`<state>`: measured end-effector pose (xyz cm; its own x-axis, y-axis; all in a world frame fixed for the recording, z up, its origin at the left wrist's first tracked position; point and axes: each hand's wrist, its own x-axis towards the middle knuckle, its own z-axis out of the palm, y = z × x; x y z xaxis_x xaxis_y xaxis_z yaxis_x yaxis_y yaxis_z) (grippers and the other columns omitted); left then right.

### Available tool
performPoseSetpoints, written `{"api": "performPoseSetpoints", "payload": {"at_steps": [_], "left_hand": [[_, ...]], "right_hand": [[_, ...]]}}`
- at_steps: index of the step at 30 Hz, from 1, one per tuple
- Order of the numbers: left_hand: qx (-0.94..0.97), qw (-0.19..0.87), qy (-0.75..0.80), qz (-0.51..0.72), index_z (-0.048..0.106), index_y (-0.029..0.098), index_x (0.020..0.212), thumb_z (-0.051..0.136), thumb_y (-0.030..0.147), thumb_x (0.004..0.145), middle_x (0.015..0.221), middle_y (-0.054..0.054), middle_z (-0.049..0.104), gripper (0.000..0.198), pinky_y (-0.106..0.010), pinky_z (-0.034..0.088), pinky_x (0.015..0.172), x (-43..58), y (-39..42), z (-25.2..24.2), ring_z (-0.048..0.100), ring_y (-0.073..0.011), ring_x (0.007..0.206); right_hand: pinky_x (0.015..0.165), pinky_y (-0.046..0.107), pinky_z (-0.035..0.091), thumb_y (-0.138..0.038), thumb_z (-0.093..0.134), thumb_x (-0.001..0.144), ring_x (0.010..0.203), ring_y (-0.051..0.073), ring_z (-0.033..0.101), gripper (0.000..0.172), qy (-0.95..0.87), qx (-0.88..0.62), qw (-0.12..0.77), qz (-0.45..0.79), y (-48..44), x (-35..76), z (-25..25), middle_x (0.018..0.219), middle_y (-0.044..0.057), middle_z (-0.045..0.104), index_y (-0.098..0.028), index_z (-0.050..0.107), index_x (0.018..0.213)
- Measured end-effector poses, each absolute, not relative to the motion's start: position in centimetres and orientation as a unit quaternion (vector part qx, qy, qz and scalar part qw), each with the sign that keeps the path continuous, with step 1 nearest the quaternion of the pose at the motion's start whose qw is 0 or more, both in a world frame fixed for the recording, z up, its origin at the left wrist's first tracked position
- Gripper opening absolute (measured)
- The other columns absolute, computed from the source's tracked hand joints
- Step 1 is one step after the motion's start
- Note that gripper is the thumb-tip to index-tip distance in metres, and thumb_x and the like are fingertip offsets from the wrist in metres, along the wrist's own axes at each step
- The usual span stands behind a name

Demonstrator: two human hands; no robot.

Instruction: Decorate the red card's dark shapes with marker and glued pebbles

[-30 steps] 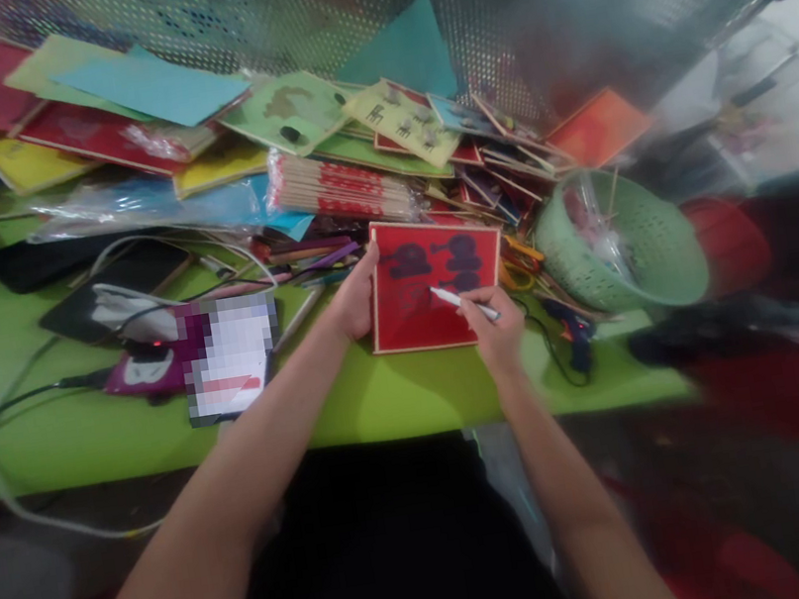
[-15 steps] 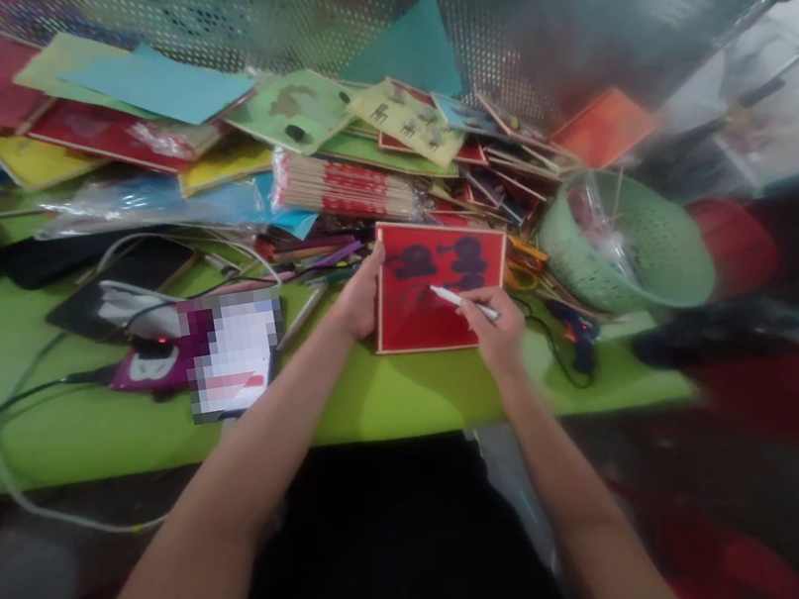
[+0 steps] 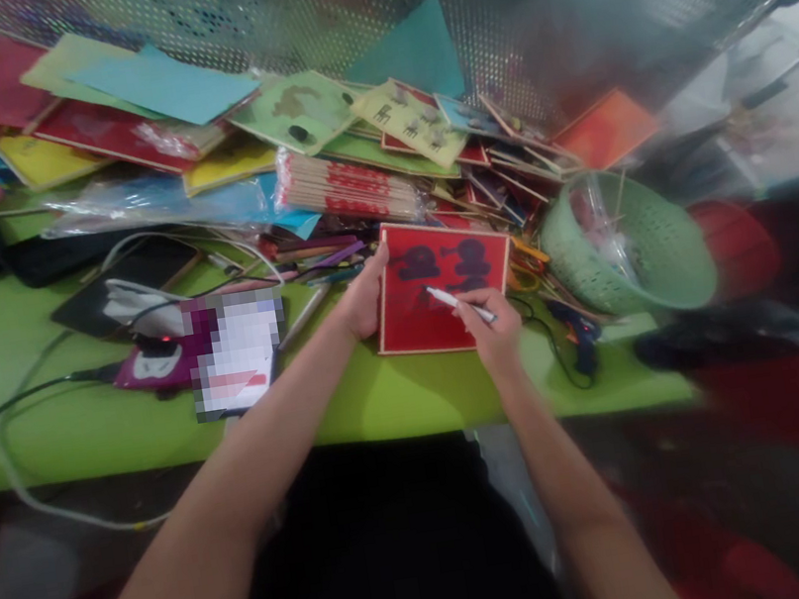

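A red square board (image 3: 414, 322) with a pale edge and dark painted shapes is tilted up above the green table. My left hand (image 3: 367, 299) grips its left edge, thumb on the front, with the other fingers hidden behind it. In my right hand (image 3: 494, 325) is a white marker (image 3: 451, 300), held like a pen. Its dark tip meets the board's face at the lower left dark shape, though blur hides whether it touches.
A phone (image 3: 239, 358) lies left beside a purple power strip (image 3: 154, 364) with cables. Behind the board are bundled sticks (image 3: 345, 187) and piled colored boards (image 3: 297, 115). A green basket (image 3: 588, 251) and a glue gun (image 3: 579, 333) stand to the right, on the green table (image 3: 400, 404).
The marker tip has shifted slightly left across the board, and my right hand has moved with it. My left hand keeps its hold.
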<state>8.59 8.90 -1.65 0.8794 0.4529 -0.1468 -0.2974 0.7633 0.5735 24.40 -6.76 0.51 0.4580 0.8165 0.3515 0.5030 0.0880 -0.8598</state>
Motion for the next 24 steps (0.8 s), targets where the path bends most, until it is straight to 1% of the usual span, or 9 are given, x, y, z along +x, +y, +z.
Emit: {"api": "performPoseSetpoints", "payload": {"at_steps": [4, 10, 18, 24], "left_hand": [[0.272, 0.932, 0.130, 0.202, 0.061, 0.017, 0.150, 0.033, 0.071, 0.106, 0.134, -0.018, 0.076, 0.075, -0.059, 0.049, 0.118, 8.62, 8.94, -1.80, 0.072, -0.0374, 0.127], [0.252, 0.938, 0.109, 0.210, 0.063, 0.016, 0.149, 0.037, 0.069, 0.106, 0.131, -0.019, 0.077, 0.073, -0.059, 0.051, 0.116, 8.64, 8.94, -2.04, 0.072, -0.0382, 0.125], [0.258, 0.936, 0.116, 0.209, 0.056, 0.017, 0.155, 0.031, 0.068, 0.107, 0.134, -0.018, 0.076, 0.075, -0.058, 0.051, 0.116, 8.67, 8.76, -1.54, 0.073, -0.0373, 0.125], [0.264, 0.933, 0.128, 0.207, 0.058, 0.018, 0.154, 0.030, 0.069, 0.106, 0.131, -0.018, 0.077, 0.075, -0.058, 0.051, 0.116, 8.69, 8.73, -1.43, 0.074, -0.0375, 0.123]], "right_hand": [[0.065, 0.029, 0.057, -0.038, 0.069, 0.095, 0.068, 0.015, 0.070, 0.017, -0.508, -0.667, 0.527, 0.143, -6.69, 24.17, 0.72, 0.082, 0.002, 0.078, -0.023, 0.075, 0.099], [0.067, 0.029, 0.057, -0.037, 0.070, 0.094, 0.069, 0.015, 0.070, 0.016, -0.518, -0.654, 0.528, 0.156, -6.68, 24.01, 0.83, 0.083, 0.002, 0.078, -0.022, 0.075, 0.099], [0.066, 0.029, 0.057, -0.037, 0.069, 0.094, 0.069, 0.015, 0.069, 0.016, -0.536, -0.658, 0.509, 0.145, -6.56, 23.79, 1.07, 0.082, 0.002, 0.078, -0.023, 0.076, 0.098], [0.065, 0.028, 0.056, -0.036, 0.070, 0.094, 0.069, 0.015, 0.069, 0.015, -0.550, -0.647, 0.505, 0.154, -6.57, 23.72, 1.25, 0.081, 0.000, 0.077, -0.024, 0.076, 0.099]]}}
